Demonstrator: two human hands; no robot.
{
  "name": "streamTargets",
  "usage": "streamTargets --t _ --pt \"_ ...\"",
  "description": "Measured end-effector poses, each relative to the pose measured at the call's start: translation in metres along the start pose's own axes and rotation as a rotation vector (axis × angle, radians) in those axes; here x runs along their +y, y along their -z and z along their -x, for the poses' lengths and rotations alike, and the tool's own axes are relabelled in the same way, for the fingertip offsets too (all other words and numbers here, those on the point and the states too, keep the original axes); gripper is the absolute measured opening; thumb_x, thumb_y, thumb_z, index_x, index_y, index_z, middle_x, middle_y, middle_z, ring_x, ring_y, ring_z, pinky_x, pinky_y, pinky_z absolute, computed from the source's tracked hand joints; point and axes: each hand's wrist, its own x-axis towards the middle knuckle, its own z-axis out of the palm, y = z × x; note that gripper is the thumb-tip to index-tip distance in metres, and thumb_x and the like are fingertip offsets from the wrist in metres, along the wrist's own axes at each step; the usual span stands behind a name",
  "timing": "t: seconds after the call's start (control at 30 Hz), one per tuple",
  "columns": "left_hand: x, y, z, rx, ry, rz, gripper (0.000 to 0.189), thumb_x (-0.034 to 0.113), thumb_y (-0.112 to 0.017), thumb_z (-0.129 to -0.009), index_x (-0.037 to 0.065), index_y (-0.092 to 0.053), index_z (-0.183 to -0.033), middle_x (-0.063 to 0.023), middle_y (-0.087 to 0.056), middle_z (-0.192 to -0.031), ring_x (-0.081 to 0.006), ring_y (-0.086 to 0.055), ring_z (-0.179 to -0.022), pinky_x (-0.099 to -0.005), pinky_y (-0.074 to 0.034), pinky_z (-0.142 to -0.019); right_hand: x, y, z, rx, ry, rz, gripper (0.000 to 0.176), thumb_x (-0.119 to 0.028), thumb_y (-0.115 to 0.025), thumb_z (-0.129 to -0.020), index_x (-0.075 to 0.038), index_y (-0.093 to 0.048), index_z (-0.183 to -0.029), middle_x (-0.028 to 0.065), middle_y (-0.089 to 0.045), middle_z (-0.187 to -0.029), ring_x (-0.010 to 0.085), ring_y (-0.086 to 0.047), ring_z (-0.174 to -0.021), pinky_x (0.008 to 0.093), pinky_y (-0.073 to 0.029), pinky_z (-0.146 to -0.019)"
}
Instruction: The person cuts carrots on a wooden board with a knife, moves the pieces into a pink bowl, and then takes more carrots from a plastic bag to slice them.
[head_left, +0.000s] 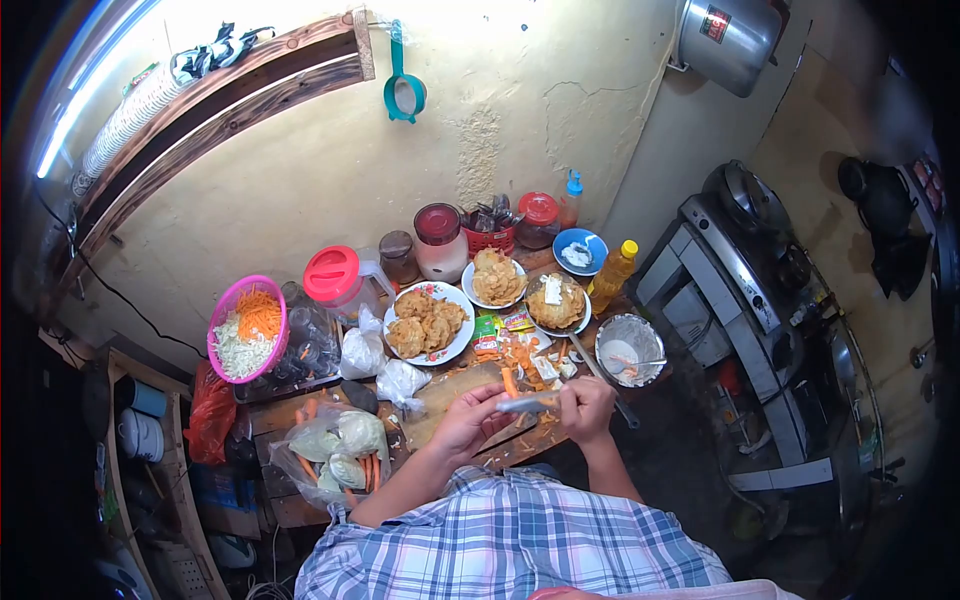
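Note:
My left hand [468, 422] is closed on the lower end of a peeled orange carrot [509, 382], which points up and away from me. In my right hand [588, 408] is a knife [527, 403], its blade lying across the carrot towards my left hand. Both hands are above the near edge of the table, beside a wooden cutting board [455, 392]. Orange shavings and pieces [520, 352] lie just beyond them. A clear bag [335, 450] of carrots and cabbage is to the left of my left forearm.
Beyond my hands stand plates of fried fritters [430, 322], a red-lidded pitcher [333, 275], jars and an oil bottle [614, 275]. A pink basket [247, 330] of shredded vegetables sits left. A batter-smeared bowl [630, 350] is right, near the stove [735, 255].

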Motion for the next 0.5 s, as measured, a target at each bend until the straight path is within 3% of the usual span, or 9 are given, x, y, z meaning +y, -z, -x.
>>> streamTargets --t 0.03,0.07,0.5 --pt "-0.001 0.002 0.0 -0.026 -0.013 0.03 0.021 0.011 -0.061 -0.089 0.001 -0.061 -0.108 -0.0072 -0.066 -0.097 -0.014 -0.064 -0.087 -0.0279 -0.053 -0.081 -0.004 0.0 0.0 -0.001 0.18 0.004 0.029 -0.016 -0.055 -0.074 -0.002 -0.049 -0.049 0.0136 -0.046 -0.046 0.0317 -0.048 -0.044 0.0406 -0.037 -0.047" --pt "-0.001 0.004 0.001 -0.053 -0.028 0.06 0.018 0.01 -0.061 -0.089 0.002 -0.062 -0.105 -0.0072 -0.066 -0.097 -0.0141 -0.065 -0.086 -0.0285 -0.054 -0.08 -0.002 -0.003 0.002 0.018 0.21 0.015 0.028 -0.016 -0.055 -0.071 -0.005 -0.047 -0.046 0.0126 -0.044 -0.045 0.0306 -0.047 -0.043 0.0395 -0.035 -0.047" --pt "-0.004 0.006 0.009 -0.113 -0.044 0.039 0.017 0.012 -0.061 -0.09 0.003 -0.062 -0.104 -0.0061 -0.067 -0.096 -0.0127 -0.065 -0.085 -0.0262 -0.054 -0.079 -0.017 0.0 0.004 0.034 0.298 0.056 0.025 -0.013 -0.054 -0.07 -0.004 -0.047 -0.048 0.012 -0.044 -0.046 0.0295 -0.045 -0.043 0.0386 -0.035 -0.048"
